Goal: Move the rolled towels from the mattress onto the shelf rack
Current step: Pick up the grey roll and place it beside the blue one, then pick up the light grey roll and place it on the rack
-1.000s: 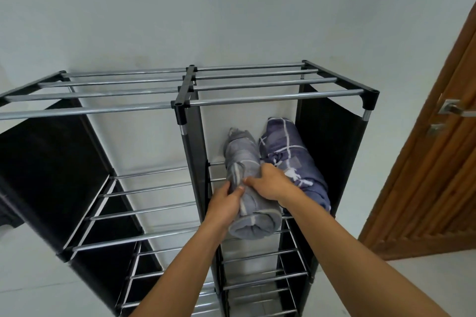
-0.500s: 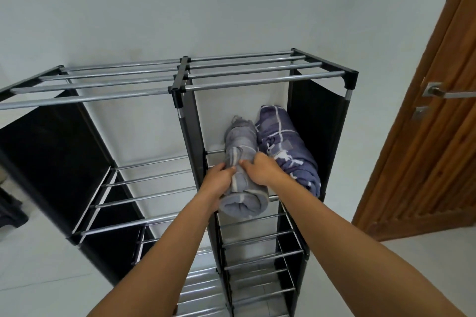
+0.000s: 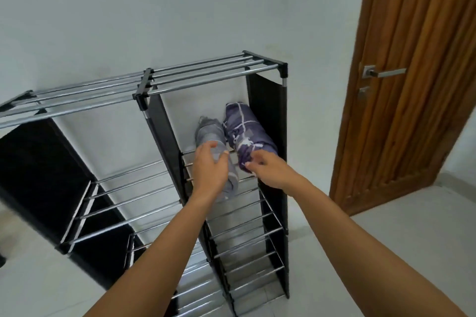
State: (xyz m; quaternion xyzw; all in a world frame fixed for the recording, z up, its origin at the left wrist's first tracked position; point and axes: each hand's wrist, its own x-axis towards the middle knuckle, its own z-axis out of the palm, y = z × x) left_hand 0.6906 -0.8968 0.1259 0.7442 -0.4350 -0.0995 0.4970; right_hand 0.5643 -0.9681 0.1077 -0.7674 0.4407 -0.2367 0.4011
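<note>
Head view: both rolled towels on shelf rack (image 3: 211, 77).
I see left hand (image 3: 210, 171) cupping grey towel (image 3: 210, 134) near the front edge; right hand (image 3: 268, 168) loose-fingered, touching purple towel (image 3: 247, 128).

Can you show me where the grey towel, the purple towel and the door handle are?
grey towel (image 3: 208, 134): head view, on its upper rolled side.
purple towel (image 3: 251, 134): head view, on the middle of the roll.
door handle (image 3: 389, 72): head view, on the lever bar.
</note>
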